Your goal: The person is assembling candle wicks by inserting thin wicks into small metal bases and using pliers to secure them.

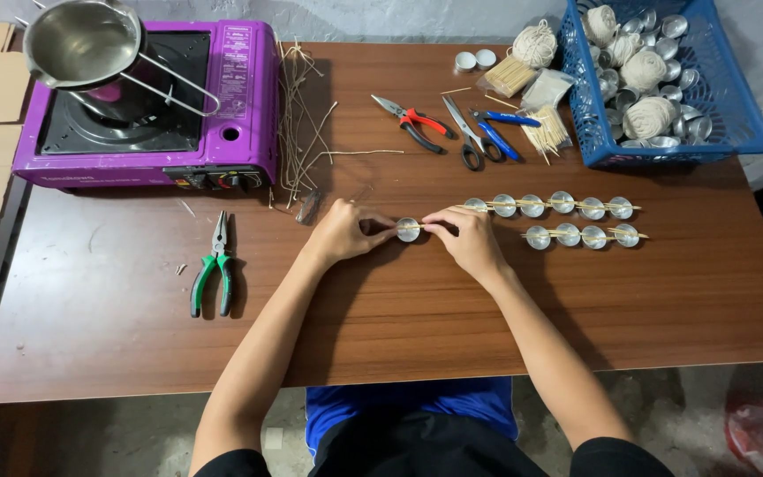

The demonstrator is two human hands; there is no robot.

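Because it is thin pressed metal, the small round tealight cup [408, 230] between the hands looks very light, easily dented and a little slippery, so it is best taken by its rim or steadied from both sides rather than squeezed. It sits on the worktop [399, 318] near the centre, silvery and shallow, with a thin wooden stick [417, 227] lying across its top. The left hand [343, 231], at 9 o'clock of the cup, pinches the stick's end with fingers curled; the right hand [468, 238], at 3 o'clock, pinches the other end.

Toward 3 o'clock lie two rows of matching cups [558, 208] already bridged by sticks. At 9 o'clock rest green-handled pliers [214, 276]. Farther off, at 12 o'clock, are red-handled pliers [417, 124] and blue-handled scissors [483, 137]; at 10 o'clock a purple portable stove [249, 97] carries a steel pot [81, 44]; at 1 o'clock a blue basket [735, 124] holds string balls and more cups.
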